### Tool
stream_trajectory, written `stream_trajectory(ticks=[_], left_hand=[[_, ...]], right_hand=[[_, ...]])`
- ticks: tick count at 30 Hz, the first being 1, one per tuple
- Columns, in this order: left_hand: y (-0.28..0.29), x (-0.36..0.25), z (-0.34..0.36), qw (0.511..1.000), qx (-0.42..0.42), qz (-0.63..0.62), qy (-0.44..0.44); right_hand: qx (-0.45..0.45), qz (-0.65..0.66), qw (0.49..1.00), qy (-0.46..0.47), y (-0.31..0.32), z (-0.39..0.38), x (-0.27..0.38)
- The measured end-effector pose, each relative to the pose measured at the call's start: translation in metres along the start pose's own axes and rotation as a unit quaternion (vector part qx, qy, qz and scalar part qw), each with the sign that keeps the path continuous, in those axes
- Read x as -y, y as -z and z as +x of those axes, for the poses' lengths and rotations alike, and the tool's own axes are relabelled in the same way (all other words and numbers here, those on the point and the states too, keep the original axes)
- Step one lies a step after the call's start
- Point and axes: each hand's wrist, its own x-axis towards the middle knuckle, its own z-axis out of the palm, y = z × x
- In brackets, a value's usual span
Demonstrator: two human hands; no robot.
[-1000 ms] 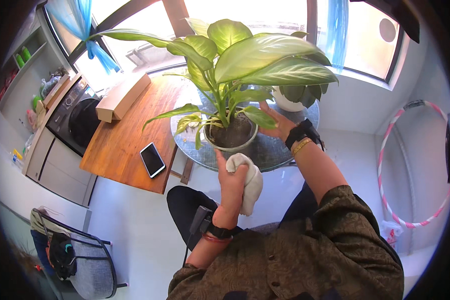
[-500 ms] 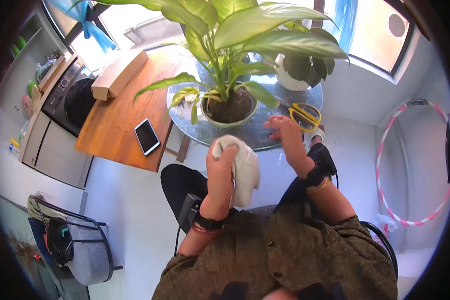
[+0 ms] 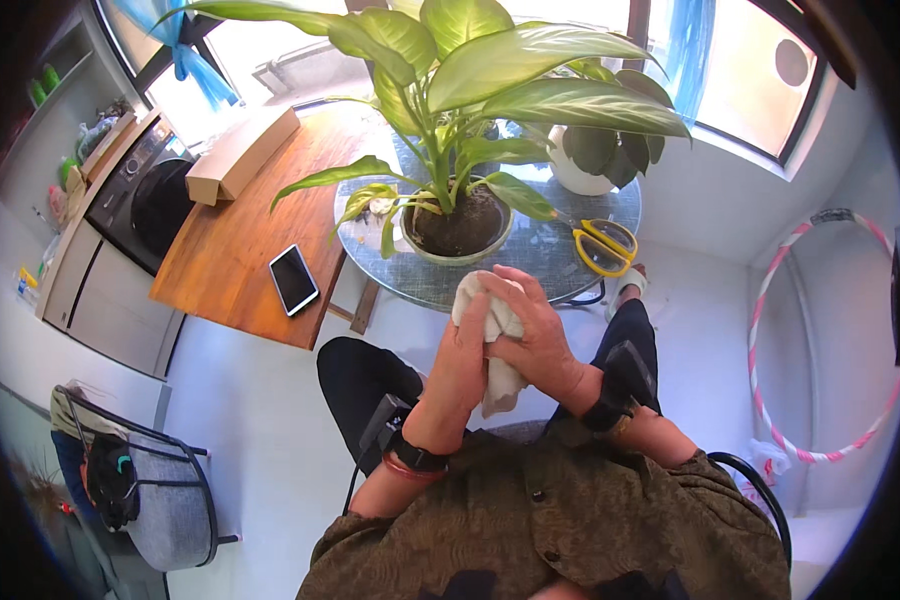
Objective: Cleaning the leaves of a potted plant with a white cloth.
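A crumpled white cloth (image 3: 505,385) is bunched between my two hands above my lap. My left hand (image 3: 462,365) grips it from the left, and my right hand (image 3: 540,340) closes over it from the right, with part of the cloth hidden under the fingers. Just beyond my hands, a leafy potted plant (image 3: 458,225) stands at the near edge of a round glass table (image 3: 400,270). Yellow-handled scissors (image 3: 604,247) lie to the right of the pot, their blades pointing toward it.
To the left, a wooden table (image 3: 215,245) holds a phone (image 3: 294,280) and a long cardboard box (image 3: 242,155). Behind the scissors stands a white pot (image 3: 575,170) with a dark-leaved plant. A grey chair (image 3: 175,500) is at lower left; a pink-and-white hoop (image 3: 760,350) leans at right.
My right hand has moved left and inward from near the scissors and now closes on the cloth. My left hand has shifted slightly right with the cloth.
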Motion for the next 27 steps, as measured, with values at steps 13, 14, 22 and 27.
stream_trajectory(ticks=[13,14,22,27], left_hand=[[0.029,-0.040,0.007,0.990,0.017,0.136,-0.038],[0.033,-0.046,0.009,0.986,-0.004,0.149,-0.075],[0.053,-0.043,0.007,0.997,0.007,0.074,-0.034],[0.049,-0.041,0.010,0.993,-0.004,0.100,-0.062]], right_hand=[[-0.035,-0.066,0.995,0.064,0.032,0.051,0.019],[-0.076,-0.111,0.983,0.125,0.033,0.062,0.025],[-0.139,-0.157,0.960,0.185,0.021,0.105,0.046],[-0.059,-0.188,0.976,0.088,0.017,0.095,0.033]])
